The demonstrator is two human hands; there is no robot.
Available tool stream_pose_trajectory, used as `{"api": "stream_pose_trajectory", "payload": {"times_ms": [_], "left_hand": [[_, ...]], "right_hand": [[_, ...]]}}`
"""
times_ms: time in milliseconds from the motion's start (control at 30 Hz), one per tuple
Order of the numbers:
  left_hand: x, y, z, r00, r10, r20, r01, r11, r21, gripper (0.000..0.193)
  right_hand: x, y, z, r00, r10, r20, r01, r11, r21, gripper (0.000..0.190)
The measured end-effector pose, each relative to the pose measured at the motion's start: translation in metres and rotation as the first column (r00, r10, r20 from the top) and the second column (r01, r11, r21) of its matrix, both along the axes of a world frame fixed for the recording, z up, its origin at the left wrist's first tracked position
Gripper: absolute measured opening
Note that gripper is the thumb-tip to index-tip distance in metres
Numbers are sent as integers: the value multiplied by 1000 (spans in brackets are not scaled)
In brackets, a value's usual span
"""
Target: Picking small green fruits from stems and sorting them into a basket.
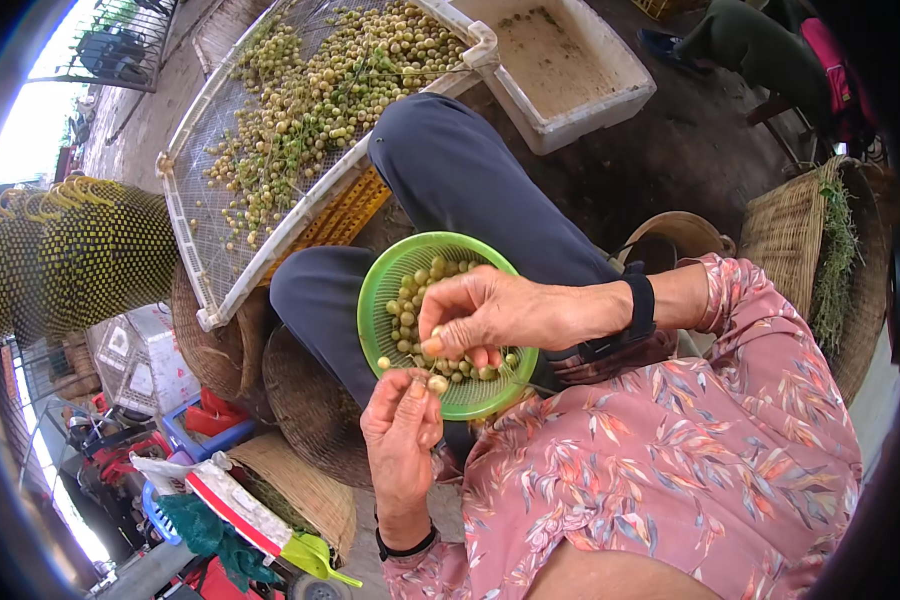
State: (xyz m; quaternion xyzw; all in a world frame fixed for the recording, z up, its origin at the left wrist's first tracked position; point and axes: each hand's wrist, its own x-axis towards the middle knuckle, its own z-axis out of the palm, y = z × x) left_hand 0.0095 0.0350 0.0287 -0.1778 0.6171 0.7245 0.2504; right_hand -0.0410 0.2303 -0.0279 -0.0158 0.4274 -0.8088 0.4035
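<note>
My left hand (405, 420) pinches a stem bearing small round yellow-green fruits at the lower left rim of a green plastic colander (371, 300). One pale fruit (437, 385) shows at its fingertips, another beside them. Over the colander, my right hand (495, 311) has its thumb and forefinger closed on a small fruit; its other fingers are curled and partly hidden. Loose round fruits (407, 319) lie in the colander, which rests in my lap. Beyond my knees, a white mesh tray (187, 247) holds a large heap of the same fruits (307, 112) with green stems.
A dirty white foam box (570, 112) stands beside the tray. Woven baskets (784, 232) stand to the right and below the tray, one holding dried green stems (836, 270). Black-and-yellow woven baskets (82, 259) are at left. Another person's dark-trousered leg (750, 49) shows at upper right.
</note>
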Motion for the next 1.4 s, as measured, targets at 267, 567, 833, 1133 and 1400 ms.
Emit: {"api": "stream_pose_trajectory", "payload": {"times_ms": [267, 567, 833, 1133, 1400], "left_hand": [[10, -4, 4, 999, 20, -41, -22, 998, -62, 5], [3, 2, -4, 990, 85, -112, -89, 995, -33, 10], [-5, -9, 4, 997, 50, -57, -56, 991, -124, 11], [1, 8, 10, 941, -284, -187, 172, 871, -460, 8], [16, -45, 25, 922, -201, -330, -129, 646, -752, 11]], "right_hand": [[8, 3, 2, 942, -3, 336, 101, 956, -276, 19], [5, -5, 20, 983, 179, -26, -175, 978, 118, 40], [0, 16, 22, 956, 204, 212, -180, 976, -126, 18], [-16, -13, 11, 848, 84, -524, -53, 996, 74, 19], [-22, 0, 22, 966, 120, -229, -101, 990, 96, 15]]}}
